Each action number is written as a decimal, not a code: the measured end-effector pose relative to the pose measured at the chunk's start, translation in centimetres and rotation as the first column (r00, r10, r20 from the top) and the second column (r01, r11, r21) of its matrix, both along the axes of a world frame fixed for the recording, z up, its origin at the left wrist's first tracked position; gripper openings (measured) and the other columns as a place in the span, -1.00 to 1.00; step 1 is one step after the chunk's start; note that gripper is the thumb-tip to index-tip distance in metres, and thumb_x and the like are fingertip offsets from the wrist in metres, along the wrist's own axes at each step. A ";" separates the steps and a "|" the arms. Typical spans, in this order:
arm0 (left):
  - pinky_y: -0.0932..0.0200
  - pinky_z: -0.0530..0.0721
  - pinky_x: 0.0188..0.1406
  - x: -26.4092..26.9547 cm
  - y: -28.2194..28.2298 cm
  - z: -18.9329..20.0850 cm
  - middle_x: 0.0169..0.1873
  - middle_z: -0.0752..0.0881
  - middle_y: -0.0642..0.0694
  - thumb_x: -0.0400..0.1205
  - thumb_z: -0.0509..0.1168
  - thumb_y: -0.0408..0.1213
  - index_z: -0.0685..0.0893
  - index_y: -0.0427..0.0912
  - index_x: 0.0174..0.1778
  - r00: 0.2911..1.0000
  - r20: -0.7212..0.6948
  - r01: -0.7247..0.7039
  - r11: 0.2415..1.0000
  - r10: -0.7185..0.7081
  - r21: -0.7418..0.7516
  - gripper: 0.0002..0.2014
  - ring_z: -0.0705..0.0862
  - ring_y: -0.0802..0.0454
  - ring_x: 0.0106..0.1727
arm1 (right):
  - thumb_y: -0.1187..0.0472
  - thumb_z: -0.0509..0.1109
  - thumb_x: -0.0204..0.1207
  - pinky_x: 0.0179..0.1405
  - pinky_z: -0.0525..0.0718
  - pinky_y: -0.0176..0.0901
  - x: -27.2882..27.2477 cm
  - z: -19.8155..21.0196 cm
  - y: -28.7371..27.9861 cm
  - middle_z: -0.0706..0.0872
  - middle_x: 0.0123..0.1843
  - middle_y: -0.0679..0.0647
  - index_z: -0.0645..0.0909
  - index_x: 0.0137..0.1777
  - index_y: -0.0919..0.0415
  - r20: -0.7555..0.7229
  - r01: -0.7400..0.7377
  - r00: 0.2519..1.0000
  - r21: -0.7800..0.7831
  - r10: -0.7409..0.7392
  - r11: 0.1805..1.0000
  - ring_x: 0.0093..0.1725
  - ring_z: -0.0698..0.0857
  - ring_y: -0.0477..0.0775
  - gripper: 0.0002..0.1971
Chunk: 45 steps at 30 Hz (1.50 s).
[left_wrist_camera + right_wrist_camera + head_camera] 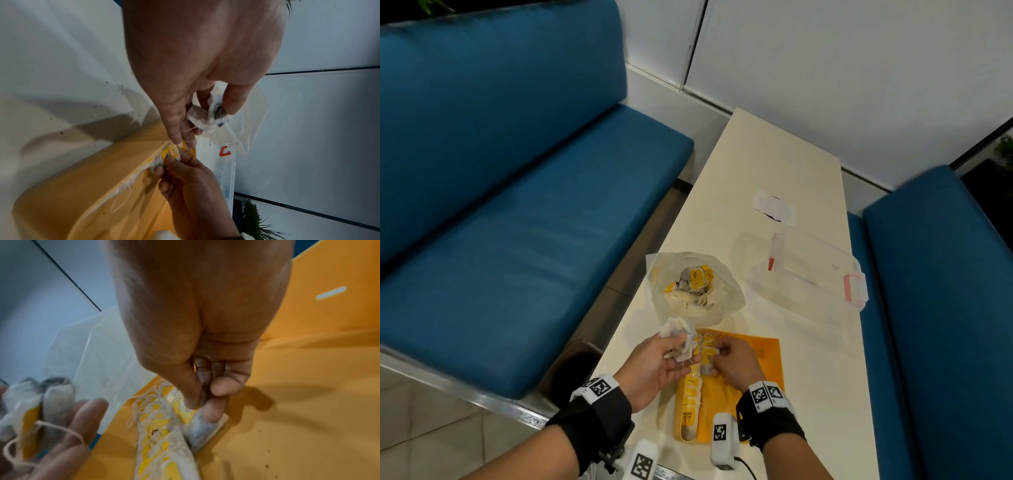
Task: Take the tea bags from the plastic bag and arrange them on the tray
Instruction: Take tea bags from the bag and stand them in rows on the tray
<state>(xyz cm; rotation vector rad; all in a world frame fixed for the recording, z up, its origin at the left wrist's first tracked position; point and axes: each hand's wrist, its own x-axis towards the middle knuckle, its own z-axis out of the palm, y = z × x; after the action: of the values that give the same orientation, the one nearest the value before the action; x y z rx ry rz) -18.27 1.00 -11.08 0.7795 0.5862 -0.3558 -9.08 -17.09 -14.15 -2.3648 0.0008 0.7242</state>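
An open clear plastic bag (695, 291) with tea bags inside lies on the table beyond a yellow tray (760, 356). A row of yellow-tagged tea bags (690, 404) runs along the tray's left edge. My left hand (671, 349) hovers over the tray's far left corner and grips a small bunch of tea bags (676, 332), whose strings hang loose in the left wrist view (213, 112). My right hand (722, 356) pinches one tea bag (201, 426) by its tag end at the far end of the row (160, 434).
A clear plastic box (818, 270) with red latches lies right of the bag, and a white wrapper (774, 207) farther back. The narrow white table (791, 154) stands between two blue benches (517, 205). Dark crumbs dot the tray (287, 402).
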 end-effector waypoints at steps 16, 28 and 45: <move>-0.19 0.70 0.38 0.3 0.3 0.1 0.25 0.80 -0.28 0.79 0.26 -0.28 0.60 -0.19 0.40 0.999 -0.006 0.037 0.999 -0.037 -0.002 -0.73 0.83 -0.24 0.20 | 0.19 0.47 0.46 -0.15 0.80 0.10 -0.7 0.9 -0.5 0.78 -0.28 0.03 0.62 -0.24 0.06 0.233 0.161 0.962 -0.061 -0.143 0.985 -0.27 0.78 0.11 -0.91; -0.21 0.68 0.41 -0.6 1.4 0.0 0.22 0.80 -0.37 0.76 0.31 -0.30 0.62 -0.28 0.39 0.998 0.008 0.064 0.998 -0.063 -0.008 -0.71 0.82 -0.29 0.22 | 0.14 0.46 0.60 -0.08 0.48 -0.34 -1.1 3.0 -0.7 0.83 0.06 0.13 0.75 0.16 0.22 0.315 0.212 0.930 -0.043 -0.188 0.976 -0.08 0.64 -0.05 -0.79; 0.14 0.77 -0.22 -1.5 2.2 1.5 -0.09 0.78 -0.25 0.69 0.37 -0.42 0.75 -0.34 0.14 0.950 0.179 0.225 0.959 -0.255 0.173 -0.85 0.80 -0.15 -0.08 | 0.17 0.56 0.51 -0.08 0.66 -0.43 -5.4 8.9 2.9 0.77 -0.02 -0.12 0.75 0.14 -0.11 0.345 -0.064 0.936 0.383 -0.078 0.921 -0.09 0.72 -0.11 -0.75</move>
<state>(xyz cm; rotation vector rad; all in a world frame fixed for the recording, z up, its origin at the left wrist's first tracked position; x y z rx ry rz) -19.80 3.20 -9.58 1.0243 0.3304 -0.4551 -14.45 -14.15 -5.27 -2.0711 -0.2668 0.2501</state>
